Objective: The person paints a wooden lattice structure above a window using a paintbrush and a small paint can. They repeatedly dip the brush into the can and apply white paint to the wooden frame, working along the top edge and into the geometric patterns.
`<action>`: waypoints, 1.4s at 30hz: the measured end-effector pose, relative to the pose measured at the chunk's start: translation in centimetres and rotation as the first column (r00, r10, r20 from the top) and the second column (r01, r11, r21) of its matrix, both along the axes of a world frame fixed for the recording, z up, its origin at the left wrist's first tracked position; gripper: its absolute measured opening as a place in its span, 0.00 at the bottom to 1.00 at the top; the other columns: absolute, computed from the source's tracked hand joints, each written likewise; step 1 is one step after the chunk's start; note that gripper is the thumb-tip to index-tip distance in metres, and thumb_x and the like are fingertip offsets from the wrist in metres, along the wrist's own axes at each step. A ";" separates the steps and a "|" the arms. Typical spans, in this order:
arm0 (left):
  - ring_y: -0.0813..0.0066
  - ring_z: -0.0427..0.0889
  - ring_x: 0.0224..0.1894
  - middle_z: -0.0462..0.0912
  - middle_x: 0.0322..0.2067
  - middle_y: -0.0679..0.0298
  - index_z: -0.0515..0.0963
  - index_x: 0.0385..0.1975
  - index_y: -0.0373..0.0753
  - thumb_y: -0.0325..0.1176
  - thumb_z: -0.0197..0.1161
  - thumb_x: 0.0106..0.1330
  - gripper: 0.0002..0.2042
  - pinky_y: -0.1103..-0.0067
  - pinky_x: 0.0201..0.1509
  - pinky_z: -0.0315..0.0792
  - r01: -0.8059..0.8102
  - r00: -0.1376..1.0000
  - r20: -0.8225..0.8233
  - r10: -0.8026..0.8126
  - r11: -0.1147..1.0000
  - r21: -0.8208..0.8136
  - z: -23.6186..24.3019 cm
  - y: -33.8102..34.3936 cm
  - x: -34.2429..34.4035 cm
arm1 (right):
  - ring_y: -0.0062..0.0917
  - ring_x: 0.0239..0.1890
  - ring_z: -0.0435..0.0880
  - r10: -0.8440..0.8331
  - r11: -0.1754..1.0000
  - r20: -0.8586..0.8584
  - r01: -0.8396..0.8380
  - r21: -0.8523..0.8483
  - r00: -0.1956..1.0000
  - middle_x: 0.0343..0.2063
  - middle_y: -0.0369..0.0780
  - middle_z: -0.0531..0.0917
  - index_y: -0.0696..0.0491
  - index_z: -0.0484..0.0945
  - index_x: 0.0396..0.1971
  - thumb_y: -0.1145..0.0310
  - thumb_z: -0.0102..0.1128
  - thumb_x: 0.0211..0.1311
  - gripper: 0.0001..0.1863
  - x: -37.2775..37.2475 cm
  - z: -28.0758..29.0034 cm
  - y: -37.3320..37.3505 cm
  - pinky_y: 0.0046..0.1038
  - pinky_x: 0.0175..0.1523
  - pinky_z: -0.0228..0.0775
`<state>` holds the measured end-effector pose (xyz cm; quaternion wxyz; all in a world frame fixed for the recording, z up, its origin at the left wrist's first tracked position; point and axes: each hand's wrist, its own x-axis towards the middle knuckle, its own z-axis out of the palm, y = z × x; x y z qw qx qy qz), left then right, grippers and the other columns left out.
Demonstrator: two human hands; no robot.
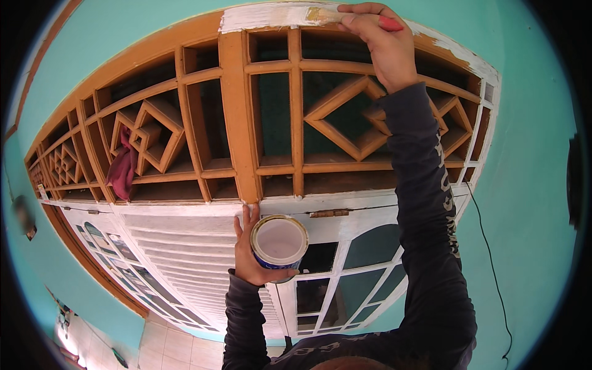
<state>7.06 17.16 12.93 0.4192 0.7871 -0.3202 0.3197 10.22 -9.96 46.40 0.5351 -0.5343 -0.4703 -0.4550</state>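
Up at the top rail of the wooden lattice frame, my right hand grips a paintbrush with a red handle end. Its bristles touch the rail where white paint covers the orange-brown wood. Lower down, my left hand holds an open paint can by its side, thumb underneath and fingers against the frame's lower edge. Inside the can is whitish paint, and its rim is smeared. The lattice has diamond-shaped pieces, mostly still brown; its right end is white.
Below the lattice are white louvred and glass-paned doors with a rusty hinge. A dark red cloth hangs from the lattice at left. Down the turquoise wall runs a black cable. Tiled floor shows at lower left.
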 end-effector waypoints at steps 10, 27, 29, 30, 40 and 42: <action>0.43 0.47 0.79 0.61 0.72 0.40 0.71 0.63 0.30 0.60 0.82 0.24 0.60 0.53 0.79 0.28 -0.009 1.000 0.012 0.008 1.000 0.028 -0.3 0.2 0.3 | 0.26 0.37 0.86 -0.127 0.992 0.043 0.126 0.025 0.991 0.36 0.44 0.86 0.63 0.79 0.40 0.78 0.64 0.64 0.07 -1.1 0.5 -6.2 0.27 0.48 0.80; 0.43 0.44 0.79 0.59 0.72 0.39 0.68 0.66 0.30 0.62 0.82 0.25 0.63 0.51 0.79 0.30 -0.051 0.999 0.003 0.051 0.997 0.056 -0.4 -0.2 0.2 | 0.13 0.34 0.76 -0.238 0.966 0.229 0.255 -0.047 0.944 0.31 0.34 0.83 0.60 0.80 0.34 0.75 0.70 0.60 0.07 -1.5 -0.4 4.8 0.20 0.41 0.73; 0.43 0.44 0.79 0.59 0.72 0.39 0.68 0.66 0.30 0.62 0.82 0.25 0.63 0.51 0.79 0.30 -0.055 0.998 -0.004 0.055 0.996 0.070 -0.3 -0.3 0.1 | 0.13 0.33 0.76 -0.285 0.955 0.208 0.295 -0.017 0.936 0.30 0.33 0.83 0.60 0.80 0.34 0.76 0.70 0.60 0.07 -1.3 -0.3 3.9 0.19 0.40 0.73; 0.43 0.44 0.79 0.59 0.72 0.39 0.68 0.66 0.30 0.63 0.82 0.25 0.63 0.51 0.79 0.30 -0.054 0.998 -0.007 0.054 0.996 0.076 -0.3 -0.4 0.2 | 0.13 0.33 0.76 -0.311 0.948 0.197 0.318 -0.004 0.930 0.29 0.33 0.83 0.60 0.80 0.34 0.76 0.70 0.60 0.07 -1.3 -0.3 3.1 0.19 0.40 0.73; 0.43 0.41 0.80 0.57 0.73 0.37 0.70 0.65 0.30 0.65 0.81 0.27 0.62 0.53 0.79 0.27 -0.040 0.999 0.004 0.040 0.997 0.072 -0.6 -0.1 0.5 | 0.29 0.42 0.89 -0.362 0.932 0.105 0.358 0.060 0.926 0.43 0.46 0.87 0.63 0.79 0.40 0.78 0.66 0.61 0.09 -1.8 -0.6 -7.5 0.26 0.54 0.81; 0.43 0.41 0.80 0.56 0.73 0.36 0.70 0.64 0.30 0.66 0.80 0.27 0.61 0.53 0.79 0.27 -0.033 0.999 -0.003 0.033 0.997 0.074 -0.6 -0.2 0.5 | 0.27 0.43 0.89 -0.341 0.938 0.087 0.334 0.091 0.936 0.42 0.44 0.88 0.62 0.79 0.41 0.78 0.67 0.60 0.10 -2.8 -0.9 -8.4 0.24 0.53 0.80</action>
